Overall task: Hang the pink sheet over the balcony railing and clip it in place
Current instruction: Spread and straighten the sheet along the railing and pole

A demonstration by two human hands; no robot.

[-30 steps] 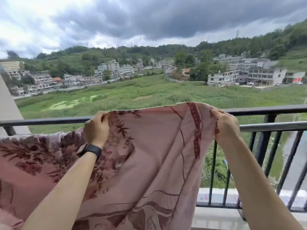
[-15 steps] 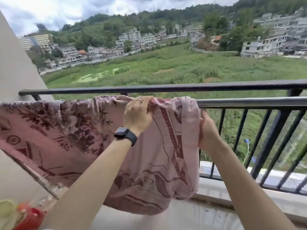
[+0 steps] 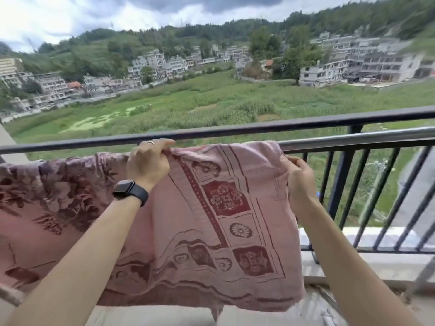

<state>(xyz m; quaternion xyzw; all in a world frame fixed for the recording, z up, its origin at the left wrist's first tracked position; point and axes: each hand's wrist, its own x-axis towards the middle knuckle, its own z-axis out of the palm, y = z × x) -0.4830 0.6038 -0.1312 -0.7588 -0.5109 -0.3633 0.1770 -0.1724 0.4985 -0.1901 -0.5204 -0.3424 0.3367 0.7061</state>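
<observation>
Pink sheet (image 3: 188,220) over railing (image 3: 353,140): left hand (image 3: 148,163) pinches fold atop it, right hand (image 3: 299,182) grips edge just below; best spread flat, evenly taut.

No legible text, label, brand or number. Pink woven sheet (image 3: 188,231): dark red floral and square motifs only. Black wristwatch (image 3: 124,187): face dark. Distant building fronts (image 3: 329,71), 12 to 2 o'clock: too blurred to read.

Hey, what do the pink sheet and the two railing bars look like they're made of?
Pink sheet: looks like soft woven cotton, maybe terry. It is matte with a dark red pattern, and it drapes and wrinkles.
Upper bar: probably painted metal, black with a dull sheen.
Lower bar: seems to be bare steel, silvery with a bright highlight along it.
</observation>
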